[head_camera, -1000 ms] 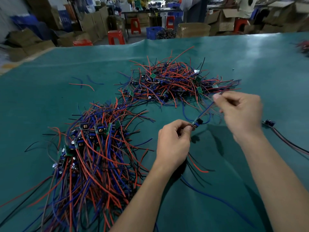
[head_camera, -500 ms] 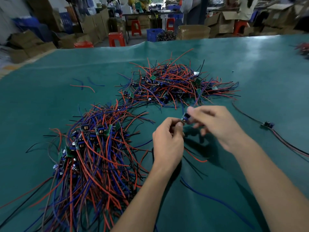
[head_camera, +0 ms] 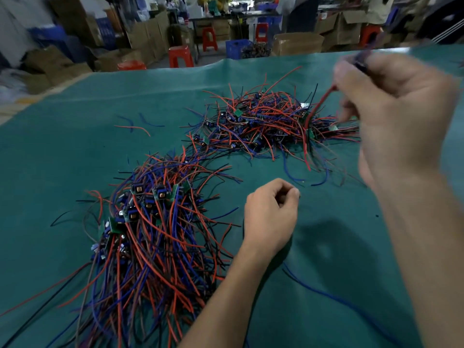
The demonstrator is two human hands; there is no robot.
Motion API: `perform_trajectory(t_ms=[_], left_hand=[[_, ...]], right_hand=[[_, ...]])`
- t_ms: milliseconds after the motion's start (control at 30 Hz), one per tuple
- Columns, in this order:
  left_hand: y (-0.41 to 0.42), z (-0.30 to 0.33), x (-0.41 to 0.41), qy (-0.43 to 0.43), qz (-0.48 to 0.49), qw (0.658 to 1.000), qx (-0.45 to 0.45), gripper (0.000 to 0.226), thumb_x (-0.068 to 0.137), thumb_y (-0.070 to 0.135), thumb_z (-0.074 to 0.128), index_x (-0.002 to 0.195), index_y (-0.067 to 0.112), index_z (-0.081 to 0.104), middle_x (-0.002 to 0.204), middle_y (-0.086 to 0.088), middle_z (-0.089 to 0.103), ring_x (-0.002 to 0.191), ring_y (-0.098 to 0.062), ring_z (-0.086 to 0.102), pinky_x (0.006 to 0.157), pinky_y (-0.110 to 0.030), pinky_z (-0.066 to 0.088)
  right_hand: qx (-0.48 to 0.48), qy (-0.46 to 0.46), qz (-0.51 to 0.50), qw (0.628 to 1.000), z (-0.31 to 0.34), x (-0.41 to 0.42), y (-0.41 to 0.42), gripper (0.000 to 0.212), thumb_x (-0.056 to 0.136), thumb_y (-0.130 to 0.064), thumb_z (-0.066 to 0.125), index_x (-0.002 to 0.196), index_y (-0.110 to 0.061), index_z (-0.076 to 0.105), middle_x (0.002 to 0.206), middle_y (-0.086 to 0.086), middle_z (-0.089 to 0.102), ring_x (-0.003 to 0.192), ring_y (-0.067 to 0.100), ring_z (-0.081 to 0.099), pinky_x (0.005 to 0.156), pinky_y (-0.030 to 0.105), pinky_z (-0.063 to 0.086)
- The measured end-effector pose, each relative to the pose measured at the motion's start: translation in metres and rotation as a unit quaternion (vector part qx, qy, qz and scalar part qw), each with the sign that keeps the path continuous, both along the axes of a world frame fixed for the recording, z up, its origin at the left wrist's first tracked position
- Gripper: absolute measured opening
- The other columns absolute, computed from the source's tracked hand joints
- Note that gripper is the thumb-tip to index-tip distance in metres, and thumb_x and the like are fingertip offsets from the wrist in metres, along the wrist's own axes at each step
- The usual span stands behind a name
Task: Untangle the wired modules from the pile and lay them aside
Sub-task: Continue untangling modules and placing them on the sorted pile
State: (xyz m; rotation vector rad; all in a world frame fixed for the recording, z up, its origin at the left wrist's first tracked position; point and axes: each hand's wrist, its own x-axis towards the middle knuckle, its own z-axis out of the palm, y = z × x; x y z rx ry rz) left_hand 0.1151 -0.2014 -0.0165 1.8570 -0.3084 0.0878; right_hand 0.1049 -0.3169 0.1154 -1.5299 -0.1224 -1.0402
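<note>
Lifting a red wire (head_camera: 324, 99) up off the far pile (head_camera: 271, 126), the right hand (head_camera: 396, 116) is pinching it to free its module; the left hand (head_camera: 272, 212) is hovering nearby, fingers curled, holding nothing visible.

The two hands have come apart. The right hand (head_camera: 396, 116) has swung up and away to the right, blurred with speed, and now grips a small dark module (head_camera: 362, 62) high above the far pile (head_camera: 271, 124) — its red wire (head_camera: 317, 109) trails down below the fist. The left hand (head_camera: 272, 214) has let go — it hangs over the green cloth (head_camera: 75, 146) with fingers curled, holding nothing.
</note>
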Motion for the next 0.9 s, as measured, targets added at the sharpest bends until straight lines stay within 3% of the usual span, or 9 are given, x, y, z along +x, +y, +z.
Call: perform_trajectory(t_ms=[133,267,333,400,467,600,733,833,900], left_hand=[[0.000,0.002,-0.001,-0.011,0.018,1.000,-0.001,0.021,0.091,0.015,0.064,0.070,0.016,0.063,0.061,-0.002,0.061,0.059,-0.016,0.054,0.063,-0.029,0.047],[0.005,0.001,-0.001,0.007,0.012,1.000,-0.013,0.019,0.085,0.005,0.064,0.066,0.007,0.059,0.065,-0.010,0.058,0.063,-0.012,0.039,0.063,-0.035,0.041],[0.004,0.002,-0.001,-0.008,0.020,1.000,0.004,0.029,0.085,0.009,0.061,0.060,0.019,0.050,0.054,0.008,0.052,0.054,-0.008,0.036,0.058,-0.028,0.035],[0.002,0.004,-0.002,-0.010,0.024,1.000,0.011,0.024,0.090,0.012,0.058,0.068,0.022,0.056,0.055,0.011,0.057,0.054,-0.006,0.050,0.058,-0.025,0.041],[0.002,0.005,-0.002,-0.006,0.023,1.000,-0.011,0.014,0.092,0.014,0.057,0.083,0.019,0.066,0.062,0.006,0.066,0.063,-0.009,0.062,0.067,-0.030,0.051],[0.002,0.001,0.000,-0.010,0.023,1.000,-0.009,0.012,0.089,0.016,0.056,0.087,0.020,0.067,0.067,0.001,0.068,0.069,-0.022,0.067,0.070,-0.040,0.055],[0.002,0.001,-0.001,-0.004,0.021,1.000,-0.011,0.013,0.087,0.022,0.053,0.086,0.022,0.066,0.067,0.002,0.068,0.068,-0.021,0.067,0.069,-0.042,0.055],[0.001,0.002,-0.001,-0.001,0.025,0.999,-0.025,0.016,0.084,0.026,0.050,0.084,0.022,0.065,0.064,0.002,0.067,0.066,-0.020,0.066,0.068,-0.041,0.056],[0.001,0.001,0.001,0.011,0.022,0.998,-0.053,0.016,0.086,0.026,0.050,0.084,0.020,0.064,0.062,0.001,0.067,0.061,-0.020,0.065,0.067,-0.042,0.056]], right_hand=[[-0.099,0.075,0.158,0.980,0.025,0.009,0.063,0.013,0.084,-0.028,0.081,0.078,-0.017,0.079,0.071,0.014,0.072,0.054,0.013,0.061,0.045,0.025,0.049],[-0.283,0.249,0.256,0.890,0.018,0.033,0.116,0.067,0.088,-0.058,0.070,0.085,0.009,0.070,0.069,0.009,0.071,0.066,0.031,0.071,0.063,0.040,0.062],[-0.380,0.299,0.190,0.855,0.007,0.051,0.109,0.063,0.091,-0.060,0.064,0.079,0.001,0.072,0.072,0.006,0.073,0.070,0.026,0.072,0.072,0.041,0.061],[-0.442,0.325,0.087,0.831,-0.007,0.070,0.079,0.043,0.093,-0.051,0.066,0.071,-0.014,0.070,0.077,0.004,0.072,0.080,0.027,0.068,0.075,0.030,0.053],[-0.448,0.366,-0.005,0.816,-0.024,0.085,0.038,0.013,0.089,-0.035,0.070,0.082,-0.024,0.073,0.098,0.006,0.075,0.097,0.028,0.068,0.085,0.030,0.052],[-0.414,0.457,-0.097,0.781,-0.069,0.088,-0.025,0.024,0.090,-0.017,0.067,0.112,-0.024,0.073,0.126,0.016,0.064,0.121,0.034,0.057,0.101,0.038,0.048],[-0.349,0.407,-0.110,0.837,-0.093,0.080,-0.044,0.018,0.092,-0.010,0.066,0.091,-0.019,0.080,0.099,0.007,0.077,0.097,0.029,0.069,0.090,0.033,0.056],[-0.290,0.354,-0.126,0.880,-0.086,0.071,-0.048,0.020,0.085,-0.011,0.068,0.083,-0.025,0.083,0.073,-0.011,0.075,0.071,0.010,0.065,0.068,0.010,0.047],[-0.243,0.345,-0.080,0.903,-0.080,0.057,-0.043,0.018,0.076,-0.015,0.070,0.073,-0.029,0.082,0.060,-0.016,0.070,0.060,0.008,0.062,0.059,0.012,0.046]])
